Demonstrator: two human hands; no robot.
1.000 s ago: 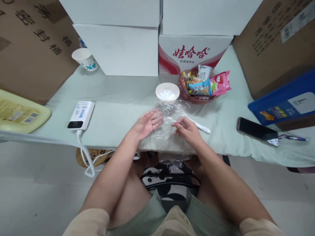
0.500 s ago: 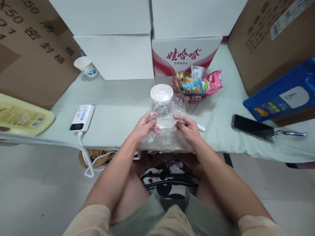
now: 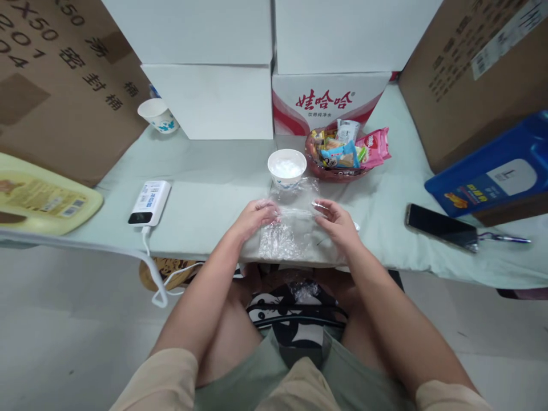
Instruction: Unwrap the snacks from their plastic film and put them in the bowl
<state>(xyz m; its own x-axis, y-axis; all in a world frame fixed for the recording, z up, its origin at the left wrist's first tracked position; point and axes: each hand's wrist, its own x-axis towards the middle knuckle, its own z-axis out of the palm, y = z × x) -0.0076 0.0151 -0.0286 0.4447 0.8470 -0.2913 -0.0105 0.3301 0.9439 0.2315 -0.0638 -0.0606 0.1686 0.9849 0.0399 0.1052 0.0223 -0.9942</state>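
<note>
Clear, crinkled plastic film (image 3: 280, 237) stretches between my two hands over the front of the table. My left hand (image 3: 258, 217) pinches its left side, fingers closed together. On the other side, my right hand (image 3: 335, 221) grips the film between thumb and fingers. Just beyond the hands stands a white paper cup (image 3: 287, 166) with a blue print near its base; something whitish shows inside it. Part of the film reaches up to the cup's foot. A small white object, mostly hidden, lies behind my right hand.
A red bowl (image 3: 338, 173) of wrapped snacks sits behind the cup, against white cartons (image 3: 334, 105). To the left are a power bank (image 3: 149, 202) with a cable, another paper cup (image 3: 158, 116) and a yellow bottle (image 3: 47, 197). A phone (image 3: 440, 225) and blue jug (image 3: 492, 165) lie right.
My hands have drawn the film into a tauter band between them. The view has shifted slightly, and the white object by my right hand is now more covered.
</note>
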